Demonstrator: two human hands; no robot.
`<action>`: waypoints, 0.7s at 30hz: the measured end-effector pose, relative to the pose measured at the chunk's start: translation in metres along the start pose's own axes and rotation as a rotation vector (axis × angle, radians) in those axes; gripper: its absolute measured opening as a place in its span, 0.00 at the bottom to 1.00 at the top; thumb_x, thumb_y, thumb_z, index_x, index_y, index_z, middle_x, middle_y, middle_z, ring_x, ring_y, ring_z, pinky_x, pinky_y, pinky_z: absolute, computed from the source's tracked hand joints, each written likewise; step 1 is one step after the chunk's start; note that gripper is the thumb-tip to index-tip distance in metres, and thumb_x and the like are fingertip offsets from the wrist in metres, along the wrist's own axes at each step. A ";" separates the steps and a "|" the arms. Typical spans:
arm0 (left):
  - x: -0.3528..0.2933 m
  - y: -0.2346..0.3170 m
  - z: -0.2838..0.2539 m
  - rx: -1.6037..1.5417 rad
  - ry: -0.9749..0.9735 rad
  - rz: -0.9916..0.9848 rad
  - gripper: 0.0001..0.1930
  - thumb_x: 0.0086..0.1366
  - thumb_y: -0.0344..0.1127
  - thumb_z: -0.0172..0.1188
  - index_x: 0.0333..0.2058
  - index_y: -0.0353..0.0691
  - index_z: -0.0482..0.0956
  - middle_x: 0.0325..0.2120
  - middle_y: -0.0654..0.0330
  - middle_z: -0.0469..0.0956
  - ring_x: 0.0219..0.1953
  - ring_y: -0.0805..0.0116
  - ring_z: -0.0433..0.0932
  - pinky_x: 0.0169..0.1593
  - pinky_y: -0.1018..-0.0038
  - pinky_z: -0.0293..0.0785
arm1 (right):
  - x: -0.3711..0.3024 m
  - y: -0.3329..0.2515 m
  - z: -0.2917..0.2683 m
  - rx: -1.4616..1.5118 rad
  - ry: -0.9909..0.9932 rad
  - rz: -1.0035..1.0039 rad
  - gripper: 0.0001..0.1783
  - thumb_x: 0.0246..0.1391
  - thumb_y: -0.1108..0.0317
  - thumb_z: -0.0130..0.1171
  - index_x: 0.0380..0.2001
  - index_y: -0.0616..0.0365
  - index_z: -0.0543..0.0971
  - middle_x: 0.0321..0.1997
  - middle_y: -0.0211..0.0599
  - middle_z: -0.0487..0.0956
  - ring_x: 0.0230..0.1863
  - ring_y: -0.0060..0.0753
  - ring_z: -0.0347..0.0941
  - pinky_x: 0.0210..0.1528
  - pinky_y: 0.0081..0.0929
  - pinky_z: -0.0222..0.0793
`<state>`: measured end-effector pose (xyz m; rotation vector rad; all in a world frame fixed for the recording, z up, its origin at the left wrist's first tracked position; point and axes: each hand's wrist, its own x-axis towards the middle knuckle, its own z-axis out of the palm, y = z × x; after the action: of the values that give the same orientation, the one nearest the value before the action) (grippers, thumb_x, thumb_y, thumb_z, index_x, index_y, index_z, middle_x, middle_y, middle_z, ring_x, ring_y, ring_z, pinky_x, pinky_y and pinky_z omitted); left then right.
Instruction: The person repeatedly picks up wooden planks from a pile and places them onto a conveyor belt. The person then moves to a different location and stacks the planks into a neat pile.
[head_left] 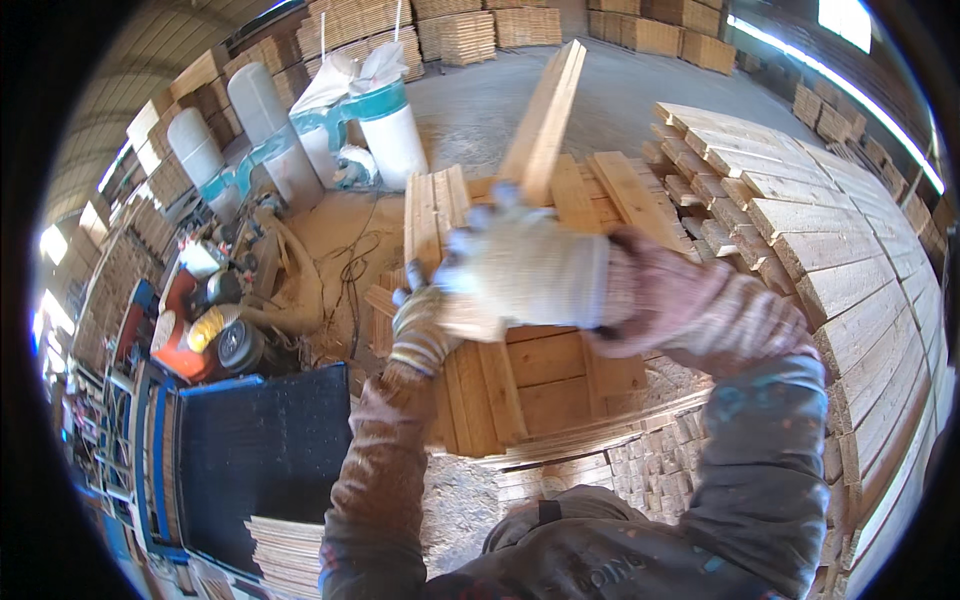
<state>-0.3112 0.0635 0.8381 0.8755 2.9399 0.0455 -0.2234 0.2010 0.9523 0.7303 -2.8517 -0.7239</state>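
Observation:
Both hands wear pale knit work gloves with bluish fingertips. A long wooden board (556,125) slants up and away over the stack, and my right hand (525,262), smeared by motion, is wrapped across its near part. At the board's near end, my left hand (418,318) grips the left edge, its thumb hidden. Below both hands lies a stack of wooden boards (545,365), some laid lengthwise over a crosswise layer. Parts of that stack are hidden by the gloves and the held board.
On the right rises a tall lumber pile (860,260). A machine with a black belt bed (265,460) stands at the left, near an orange machine (178,330). Dust collectors (390,140) stand farther off, with a dark cable (352,275) on the sawdust. Thin slats (285,550) lie near left.

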 end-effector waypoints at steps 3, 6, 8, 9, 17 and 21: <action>-0.020 0.020 -0.021 -0.366 0.013 -0.190 0.55 0.54 0.83 0.56 0.75 0.61 0.55 0.76 0.38 0.42 0.73 0.23 0.47 0.71 0.44 0.60 | -0.064 -0.001 0.035 -0.033 0.085 -0.046 0.14 0.57 0.48 0.64 0.40 0.40 0.88 0.56 0.42 0.74 0.60 0.49 0.69 0.56 0.65 0.66; -0.012 -0.005 -0.022 -0.471 0.004 -0.208 0.60 0.53 0.87 0.51 0.76 0.54 0.55 0.76 0.35 0.40 0.74 0.21 0.45 0.72 0.39 0.55 | -0.089 -0.056 0.071 0.029 0.026 -0.237 0.15 0.58 0.50 0.60 0.42 0.40 0.87 0.69 0.48 0.68 0.62 0.55 0.68 0.57 0.69 0.66; -0.019 0.019 -0.030 -0.408 -0.031 -0.231 0.62 0.51 0.88 0.51 0.76 0.52 0.54 0.76 0.36 0.41 0.75 0.24 0.44 0.72 0.36 0.52 | -0.105 -0.075 0.074 -0.036 0.080 -0.270 0.13 0.58 0.52 0.59 0.42 0.40 0.86 0.71 0.48 0.67 0.65 0.56 0.67 0.60 0.66 0.66; -0.023 0.026 -0.033 -0.367 -0.047 -0.249 0.63 0.50 0.89 0.50 0.76 0.51 0.53 0.76 0.37 0.41 0.75 0.25 0.43 0.72 0.34 0.50 | -0.108 -0.080 0.076 -0.064 0.118 -0.290 0.13 0.58 0.54 0.59 0.42 0.40 0.86 0.72 0.48 0.66 0.67 0.56 0.66 0.61 0.64 0.66; -0.028 0.042 -0.034 -0.209 -0.072 -0.224 0.67 0.45 0.85 0.62 0.77 0.57 0.47 0.76 0.36 0.38 0.77 0.30 0.35 0.70 0.27 0.44 | -0.102 -0.009 0.095 0.769 0.216 0.469 0.39 0.51 0.52 0.70 0.66 0.44 0.70 0.72 0.59 0.65 0.71 0.64 0.63 0.69 0.52 0.66; -0.031 0.061 -0.049 -0.237 -0.095 -0.162 0.64 0.48 0.83 0.62 0.77 0.56 0.49 0.76 0.35 0.38 0.77 0.27 0.34 0.70 0.25 0.40 | -0.067 0.025 0.131 0.711 -0.203 1.019 0.44 0.53 0.44 0.69 0.68 0.49 0.65 0.71 0.64 0.66 0.71 0.62 0.64 0.68 0.54 0.65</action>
<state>-0.2560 0.0967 0.8920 0.5886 2.8287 0.3261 -0.2034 0.3072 0.8499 -0.8150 -3.0324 0.3893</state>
